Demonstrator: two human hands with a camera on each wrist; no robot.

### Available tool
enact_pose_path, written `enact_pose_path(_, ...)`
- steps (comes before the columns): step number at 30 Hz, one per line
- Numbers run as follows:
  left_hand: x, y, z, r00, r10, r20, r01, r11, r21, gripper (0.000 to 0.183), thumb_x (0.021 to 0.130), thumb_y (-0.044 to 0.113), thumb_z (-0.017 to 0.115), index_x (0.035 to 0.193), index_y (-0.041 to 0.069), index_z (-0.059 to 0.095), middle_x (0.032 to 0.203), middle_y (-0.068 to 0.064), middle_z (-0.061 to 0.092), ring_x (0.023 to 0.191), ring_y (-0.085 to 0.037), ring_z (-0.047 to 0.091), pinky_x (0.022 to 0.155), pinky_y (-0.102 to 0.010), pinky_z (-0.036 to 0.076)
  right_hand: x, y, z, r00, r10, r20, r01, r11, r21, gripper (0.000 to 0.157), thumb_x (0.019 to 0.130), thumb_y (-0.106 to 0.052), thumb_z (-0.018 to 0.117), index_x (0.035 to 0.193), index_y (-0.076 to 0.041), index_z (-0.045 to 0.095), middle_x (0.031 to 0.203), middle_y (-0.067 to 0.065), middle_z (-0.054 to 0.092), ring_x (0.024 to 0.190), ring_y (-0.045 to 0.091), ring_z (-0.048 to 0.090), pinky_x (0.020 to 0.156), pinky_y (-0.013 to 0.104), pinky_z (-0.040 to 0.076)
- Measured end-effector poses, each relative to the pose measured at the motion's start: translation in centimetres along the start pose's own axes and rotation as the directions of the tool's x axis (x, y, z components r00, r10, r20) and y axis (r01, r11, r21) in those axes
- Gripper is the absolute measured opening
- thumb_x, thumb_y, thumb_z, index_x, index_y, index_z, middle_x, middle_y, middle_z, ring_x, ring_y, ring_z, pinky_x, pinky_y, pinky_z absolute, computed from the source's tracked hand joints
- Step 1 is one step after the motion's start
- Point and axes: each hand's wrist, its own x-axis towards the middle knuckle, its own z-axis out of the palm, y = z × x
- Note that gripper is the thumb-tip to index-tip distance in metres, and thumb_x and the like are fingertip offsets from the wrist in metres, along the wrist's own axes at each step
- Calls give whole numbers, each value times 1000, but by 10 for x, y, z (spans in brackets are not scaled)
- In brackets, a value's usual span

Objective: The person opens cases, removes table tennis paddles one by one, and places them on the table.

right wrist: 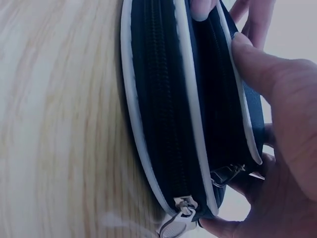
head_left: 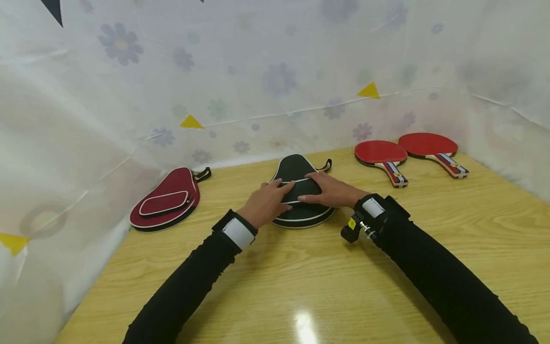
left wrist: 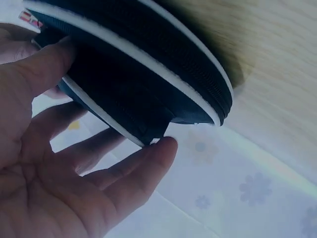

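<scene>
A black table tennis bat case point(head_left: 303, 189) with white piping lies on the table, its front pocket standing up from the body. My left hand point(head_left: 269, 200) holds the pocket's left side, thumb at the lower edge and fingers spread over the top. From the other side my right hand point(head_left: 333, 190) grips the pocket, thumb near the lower edge and fingers toward the upper one. In the right wrist view the metal zipper pull point(right wrist: 179, 221) of the case's main zip hangs at its side, with a smaller pull point(right wrist: 228, 173) on the pocket.
A dark red bat case point(head_left: 165, 200) with a pocket lies at the left. Two red table tennis bats, one nearer point(head_left: 380, 152) and one farther right point(head_left: 429, 143), lie at the back right, handles toward me. A flower-patterned sheet point(head_left: 258, 81) hangs behind the wooden table point(head_left: 275, 286).
</scene>
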Motion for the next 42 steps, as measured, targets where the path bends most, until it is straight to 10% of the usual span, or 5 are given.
enact_pose_path(16, 0, -21, 5, 999, 43, 28, -39, 992, -117, 65, 96, 29, 70, 154, 13, 44, 151, -25, 44, 126, -41, 57, 96, -46, 52, -1, -13, 12, 998, 7, -57, -13, 995, -101, 80, 99, -47, 60, 154, 4, 32, 153, 32, 31, 135, 46, 44, 110, 57, 37)
enact_pose_path(42, 0, -33, 7, 994, -102, 46, 106, 990, -92, 71, 94, 20, 72, 157, 11, 39, 154, -27, 38, 117, -42, 61, 87, -50, 54, -10, -24, 9, 999, -37, -26, 32, 983, -179, 80, 98, -50, 62, 156, -2, 36, 148, 26, 48, 131, 41, 52, 106, 54, 42)
